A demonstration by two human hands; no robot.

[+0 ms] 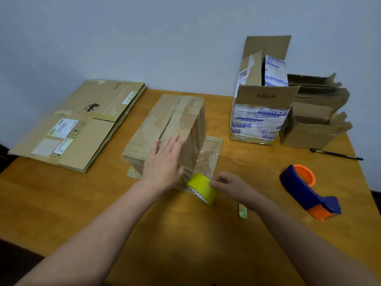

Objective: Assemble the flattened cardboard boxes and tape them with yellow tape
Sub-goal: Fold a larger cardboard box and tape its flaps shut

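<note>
The box [167, 129] is pressed down by the flat, spread left hand [165, 159], probably to keep its flaps shut. The yellow tape roll [203, 187] at its near side is pinched by the right hand [228, 185].

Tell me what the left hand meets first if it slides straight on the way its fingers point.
The left hand lies flat on the cardboard box, fingers pointing away. It would just run along the box top beside the centre seam; beyond the far edge, probably only bare table before the wall.
</note>
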